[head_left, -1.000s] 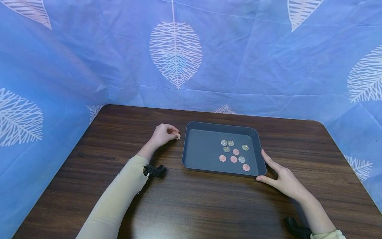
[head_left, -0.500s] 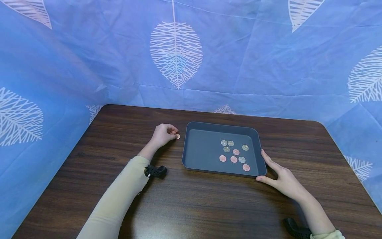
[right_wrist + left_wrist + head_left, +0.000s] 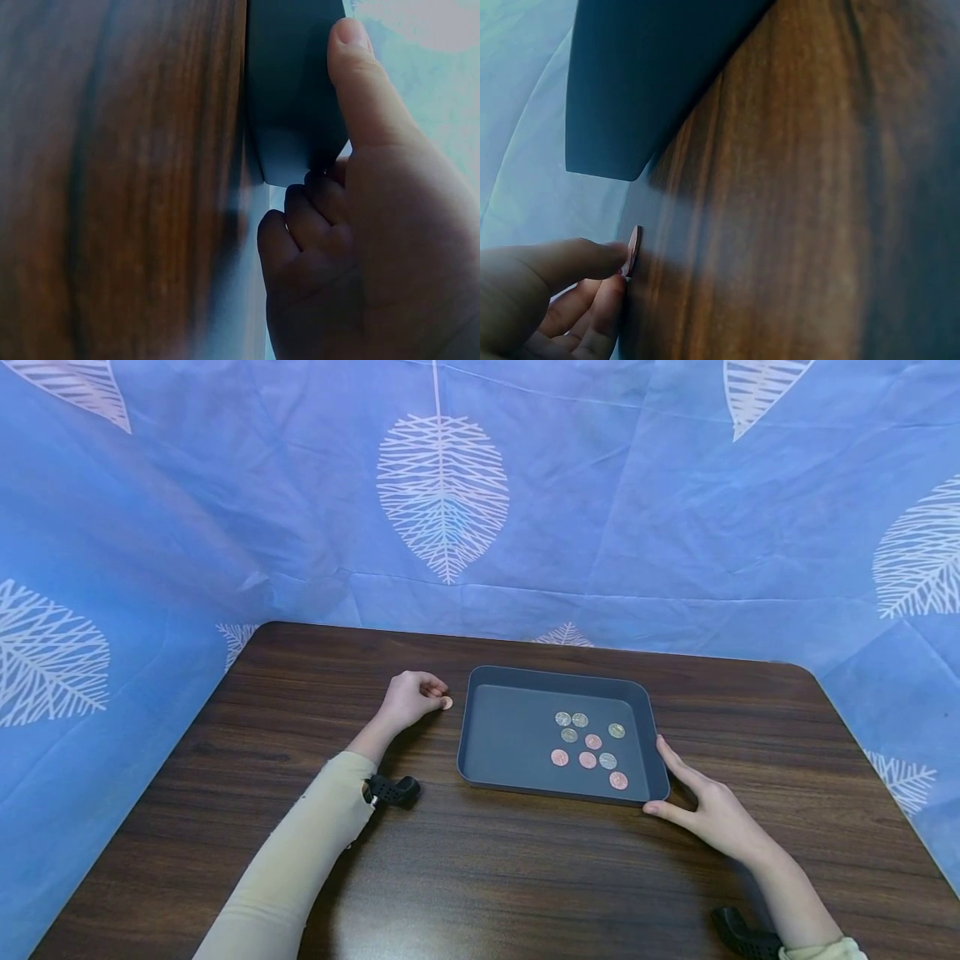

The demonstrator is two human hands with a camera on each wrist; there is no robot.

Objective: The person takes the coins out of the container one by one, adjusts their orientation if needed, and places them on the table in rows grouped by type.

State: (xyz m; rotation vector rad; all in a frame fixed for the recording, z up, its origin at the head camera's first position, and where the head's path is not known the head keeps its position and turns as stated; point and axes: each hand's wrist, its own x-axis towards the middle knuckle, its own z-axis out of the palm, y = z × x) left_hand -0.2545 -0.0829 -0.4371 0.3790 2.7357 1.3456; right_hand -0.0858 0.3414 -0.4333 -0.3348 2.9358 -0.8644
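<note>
My left hand (image 3: 408,700) is at the far left of the table, pinching a copper-coloured coin (image 3: 447,702) between thumb and fingers. In the left wrist view the coin (image 3: 634,247) is seen nearly edge-on, close to the tabletop; whether it touches is unclear. To its right lies a dark grey rectangular tray (image 3: 506,727). Several coins lie flat in its right half, some copper, such as one coin (image 3: 618,781), others silvery (image 3: 617,730). My right hand (image 3: 708,814) touches the tray's near right corner, thumb at the front wall, another finger along the right side.
Everything rests on a dark wood-grain table (image 3: 480,868). A blue cloth (image 3: 600,510) with white leaf prints hangs behind and beside it. Black bands (image 3: 393,791) are on both wrists, below light sleeves (image 3: 300,852).
Between one second and half a second ago, the left hand's fingers and coin shifted very slightly. The tray, its coins and the right hand stay in place.
</note>
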